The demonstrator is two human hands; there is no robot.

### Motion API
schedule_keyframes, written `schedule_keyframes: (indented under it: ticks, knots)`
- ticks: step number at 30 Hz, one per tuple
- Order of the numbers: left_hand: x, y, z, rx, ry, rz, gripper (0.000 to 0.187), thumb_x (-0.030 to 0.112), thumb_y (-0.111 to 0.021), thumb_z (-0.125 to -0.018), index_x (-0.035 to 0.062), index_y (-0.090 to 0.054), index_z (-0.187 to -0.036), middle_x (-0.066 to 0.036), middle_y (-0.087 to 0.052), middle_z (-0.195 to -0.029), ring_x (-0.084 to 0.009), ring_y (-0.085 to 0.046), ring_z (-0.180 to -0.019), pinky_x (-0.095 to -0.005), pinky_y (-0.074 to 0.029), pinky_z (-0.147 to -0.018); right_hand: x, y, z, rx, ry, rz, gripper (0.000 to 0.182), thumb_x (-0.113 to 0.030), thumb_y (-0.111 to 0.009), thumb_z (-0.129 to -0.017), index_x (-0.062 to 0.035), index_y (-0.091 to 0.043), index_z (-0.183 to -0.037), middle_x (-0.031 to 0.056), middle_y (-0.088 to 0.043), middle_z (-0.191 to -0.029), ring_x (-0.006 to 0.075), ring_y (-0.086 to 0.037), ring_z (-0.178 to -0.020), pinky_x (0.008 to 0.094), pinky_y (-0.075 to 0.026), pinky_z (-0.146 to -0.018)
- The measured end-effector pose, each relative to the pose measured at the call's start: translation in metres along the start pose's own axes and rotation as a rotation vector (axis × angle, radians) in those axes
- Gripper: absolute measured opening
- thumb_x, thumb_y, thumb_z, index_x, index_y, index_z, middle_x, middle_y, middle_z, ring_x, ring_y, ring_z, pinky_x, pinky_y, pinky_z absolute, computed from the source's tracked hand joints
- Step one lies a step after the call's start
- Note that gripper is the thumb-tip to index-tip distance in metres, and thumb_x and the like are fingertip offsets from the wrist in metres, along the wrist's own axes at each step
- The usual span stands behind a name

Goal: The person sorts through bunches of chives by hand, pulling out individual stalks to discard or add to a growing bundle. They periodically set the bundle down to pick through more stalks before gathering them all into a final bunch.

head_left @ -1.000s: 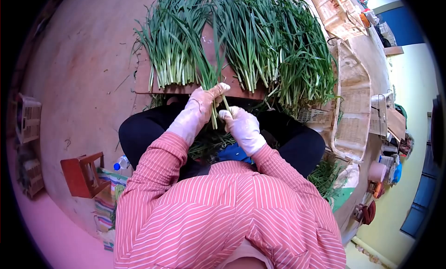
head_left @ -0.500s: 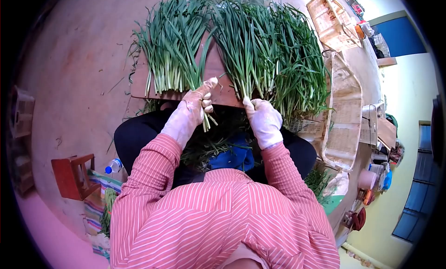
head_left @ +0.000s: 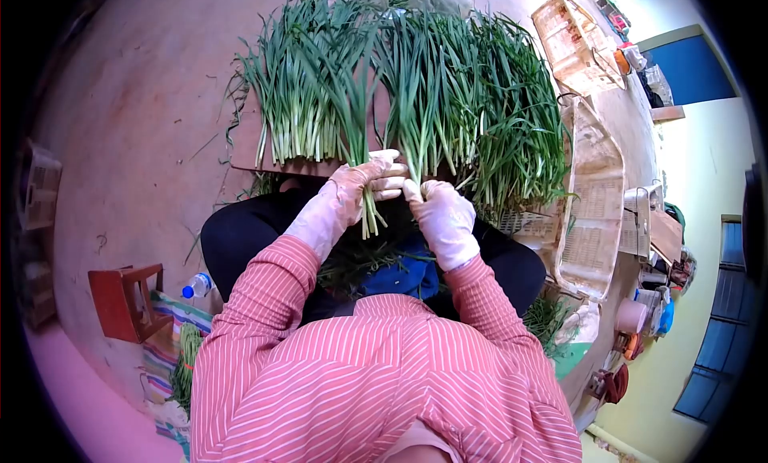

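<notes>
Both hands wear whitish, stained gloves. My left hand (head_left: 356, 187) is wrapped round a small bunch of garlic chives (head_left: 370, 213), whose pale cut ends stick out below the palm. Its fingers reach toward my right hand (head_left: 442, 217). That hand is closed, thumb and fingers pinching the pale base of some chive stalks (head_left: 415, 155) in front of the right pile. A low reddish-brown board (head_left: 246, 147) carries a left pile of chives (head_left: 300, 119), a right pile (head_left: 452, 103), and a darker, more tangled heap (head_left: 520, 135) at its right side.
Pale plastic crates (head_left: 590, 199) stand at the right, another crate (head_left: 572, 43) farther back. Loose trimmings and a blue cloth-like thing (head_left: 400, 275) lie between my legs. At the left are a small red-brown stool (head_left: 128, 303) and a bottle with a blue cap (head_left: 196, 285).
My left hand has moved right and slightly down with its bunch, its fingers now stretching toward the right hand. My right hand has shifted a little left and down, pinching stalks.
</notes>
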State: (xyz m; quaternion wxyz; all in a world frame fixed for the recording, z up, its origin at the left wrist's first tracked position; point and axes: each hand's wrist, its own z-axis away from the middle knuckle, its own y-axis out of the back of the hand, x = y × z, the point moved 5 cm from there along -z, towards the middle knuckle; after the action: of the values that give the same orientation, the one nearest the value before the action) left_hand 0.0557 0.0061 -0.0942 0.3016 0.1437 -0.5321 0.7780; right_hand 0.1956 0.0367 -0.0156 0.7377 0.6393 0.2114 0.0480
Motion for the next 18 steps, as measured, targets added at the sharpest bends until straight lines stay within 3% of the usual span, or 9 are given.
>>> schedule_keyframes:
  ticks: [2, 6, 8, 10, 11, 12, 13, 15, 18]
  knots:
    - [-0.009, 0.005, -0.001, 0.057, 0.067, -0.004, 0.044, 0.019, -0.060, -0.092, -0.0031, -0.048, -0.128, -0.018, -0.060, -0.118, -0.0254, -0.063, -0.102, -0.0337, -0.057, -0.077, -0.005, -0.001, 0.011, 0.013, 0.020, -0.062, 0.045, -0.048, -0.057, -0.087, -0.0062, -0.063, -0.071, 0.0171, -0.062, -0.068, 0.0373, -0.062, -0.066, 0.0455, -0.048, -0.060]
    - [-0.013, 0.006, 0.000, 0.073, 0.071, 0.017, 0.043, 0.018, -0.059, -0.092, -0.0022, -0.048, -0.128, -0.018, -0.061, -0.116, -0.0268, -0.063, -0.102, -0.0336, -0.057, -0.075, -0.002, -0.021, 0.016, 0.133, 0.127, 0.023, 0.039, -0.043, -0.058, -0.087, -0.0088, -0.063, -0.069, 0.0137, -0.063, -0.070, 0.0318, -0.063, -0.062, 0.0424, -0.048, -0.056]
    - [-0.007, -0.010, 0.010, -0.087, 0.094, 0.090, 0.043, 0.018, -0.059, -0.093, -0.0010, -0.047, -0.129, -0.018, -0.062, -0.113, -0.0280, -0.063, -0.103, -0.0360, -0.057, -0.075, -0.014, -0.033, 0.023, 0.143, 0.244, 0.233, 0.027, -0.035, -0.060, -0.087, -0.0115, -0.063, -0.074, 0.0096, -0.062, -0.070, 0.0272, -0.063, -0.059, 0.0393, -0.048, -0.049]
    - [-0.003, -0.011, 0.012, -0.009, 0.073, 0.143, 0.046, 0.019, -0.062, -0.091, -0.0015, -0.047, -0.129, -0.009, -0.062, -0.092, -0.0208, -0.062, -0.079, -0.0385, -0.055, -0.077, -0.029, -0.036, 0.028, 0.115, 0.416, 0.251, 0.023, -0.033, -0.060, -0.086, -0.0120, -0.060, -0.078, 0.0079, -0.060, -0.068, 0.0281, -0.061, -0.055, 0.0385, -0.047, -0.046]
    - [0.001, -0.008, 0.015, 0.017, 0.059, 0.093, 0.045, 0.019, -0.063, -0.090, -0.0015, -0.049, -0.128, -0.004, -0.059, -0.083, -0.0166, -0.058, -0.070, -0.0359, -0.053, -0.073, -0.031, -0.032, 0.030, 0.014, 0.429, 0.047, 0.022, -0.032, -0.061, -0.086, -0.0112, -0.064, -0.091, 0.0086, -0.062, -0.073, 0.0289, -0.063, -0.064, 0.0395, -0.050, -0.054]
    - [0.007, -0.005, 0.020, 0.044, 0.045, 0.044, 0.044, 0.018, -0.065, -0.089, -0.0015, -0.052, -0.126, 0.000, -0.056, -0.073, -0.0124, -0.054, -0.061, -0.0333, -0.052, -0.069, -0.033, -0.023, 0.030, 0.012, 0.426, 0.043, 0.022, -0.032, -0.061, -0.086, -0.0112, -0.064, -0.091, 0.0086, -0.062, -0.073, 0.0289, -0.063, -0.064, 0.0395, -0.050, -0.054]
    - [0.015, 0.001, 0.020, 0.127, 0.065, 0.042, 0.037, 0.013, -0.070, -0.084, -0.0002, -0.059, -0.117, 0.001, -0.055, -0.066, -0.0106, -0.050, -0.050, -0.0304, -0.049, -0.056, -0.031, -0.017, 0.029, -0.091, 0.363, -0.091, 0.024, -0.032, -0.061, -0.086, -0.0111, -0.065, -0.098, 0.0099, -0.063, -0.079, 0.0294, -0.064, -0.072, 0.0398, -0.051, -0.061]
    - [0.039, 0.000, 0.029, 0.150, -0.019, -0.088, 0.039, 0.014, -0.067, -0.085, 0.0016, -0.059, -0.121, 0.006, -0.050, -0.063, -0.0052, -0.043, -0.049, -0.0250, -0.042, -0.053, -0.019, -0.018, 0.020, -0.153, 0.253, -0.218, 0.030, -0.032, -0.057, -0.088, -0.0123, -0.063, -0.110, 0.0124, -0.065, -0.096, 0.0346, -0.063, -0.087, 0.0442, -0.051, -0.076]
    - [0.052, 0.007, 0.030, 0.203, -0.064, -0.140, 0.038, 0.018, -0.061, -0.090, 0.0032, -0.057, -0.125, 0.008, -0.044, -0.061, -0.0028, -0.039, -0.051, -0.0221, -0.038, -0.053, -0.005, -0.021, -0.011, -0.089, 0.082, -0.296, 0.030, -0.036, -0.058, -0.087, -0.0077, -0.066, -0.093, 0.0143, -0.066, -0.088, 0.0336, -0.064, -0.082, 0.0431, -0.050, -0.072]
